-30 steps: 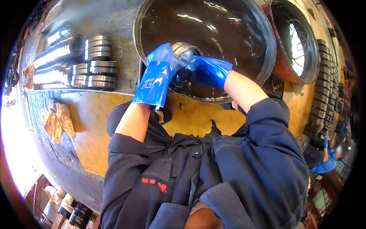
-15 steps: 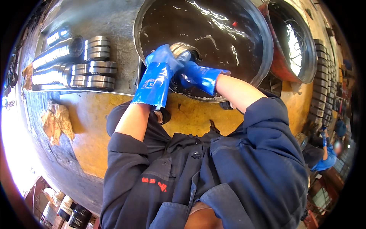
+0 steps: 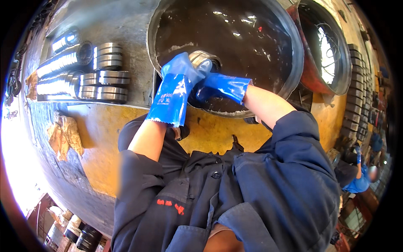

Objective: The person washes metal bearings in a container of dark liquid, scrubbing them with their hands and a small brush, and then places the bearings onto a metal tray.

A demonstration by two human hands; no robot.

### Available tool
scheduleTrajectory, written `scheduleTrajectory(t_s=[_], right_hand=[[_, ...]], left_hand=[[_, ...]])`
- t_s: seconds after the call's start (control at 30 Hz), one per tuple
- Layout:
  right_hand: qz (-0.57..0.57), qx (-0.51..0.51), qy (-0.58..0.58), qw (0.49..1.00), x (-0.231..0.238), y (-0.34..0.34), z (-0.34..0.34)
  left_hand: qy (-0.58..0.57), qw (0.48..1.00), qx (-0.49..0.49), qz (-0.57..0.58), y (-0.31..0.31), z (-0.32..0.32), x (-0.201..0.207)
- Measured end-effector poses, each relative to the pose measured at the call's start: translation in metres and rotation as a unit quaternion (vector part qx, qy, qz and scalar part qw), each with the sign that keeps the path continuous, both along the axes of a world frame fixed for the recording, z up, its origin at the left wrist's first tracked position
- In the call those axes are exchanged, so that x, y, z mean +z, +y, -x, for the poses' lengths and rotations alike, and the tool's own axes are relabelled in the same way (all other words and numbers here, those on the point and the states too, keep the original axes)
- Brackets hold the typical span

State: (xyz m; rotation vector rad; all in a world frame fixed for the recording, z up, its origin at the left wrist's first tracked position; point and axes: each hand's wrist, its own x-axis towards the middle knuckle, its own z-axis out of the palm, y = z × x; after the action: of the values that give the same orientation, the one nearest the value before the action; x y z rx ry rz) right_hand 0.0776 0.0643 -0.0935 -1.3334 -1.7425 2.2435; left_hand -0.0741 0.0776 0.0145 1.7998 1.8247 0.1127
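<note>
A shiny metal bearing ring (image 3: 204, 57) with a groove round it is held over the near left part of a round tub (image 3: 297, 59) of dark liquid. My left hand (image 3: 179, 69), in a long blue rubber glove, is closed on the ring's left and near side. In a matching glove, my right hand (image 3: 206, 82) grips it from the near right, lower down. The gloves hide the near part of the ring and most of the right fingers. Both forearms reach forward over the tub's near rim.
Left of the tub, a metal tray (image 3: 136, 104) carries stacked bearing rings (image 3: 110, 80) and long rows of them. Stained work gloves (image 3: 65, 136) lie nearer. At right stand a reddish drum (image 3: 299, 25) and stacked dark rings (image 3: 356, 96); a person in blue (image 3: 357, 184) is beyond.
Both hands and the ring stay at nearly the same place, with small shifts of the gloves. The bright ripples on the liquid have shrunk to scattered glints.
</note>
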Motion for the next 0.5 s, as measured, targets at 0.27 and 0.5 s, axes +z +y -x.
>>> scheduleTrajectory(t_s=[0.27, 0.5], right_hand=[[0.196, -0.225, 0.135, 0.945, 0.067, -0.015, -0.039], [-0.104, -0.255, -0.040, 0.960, -0.028, -0.020, 0.013]], left_hand=[[-0.001, 1.000, -0.008, -0.005, 0.001, -0.012, -0.003], [-0.007, 1.000, 0.002, -0.006, 0.002, -0.012, -0.005]])
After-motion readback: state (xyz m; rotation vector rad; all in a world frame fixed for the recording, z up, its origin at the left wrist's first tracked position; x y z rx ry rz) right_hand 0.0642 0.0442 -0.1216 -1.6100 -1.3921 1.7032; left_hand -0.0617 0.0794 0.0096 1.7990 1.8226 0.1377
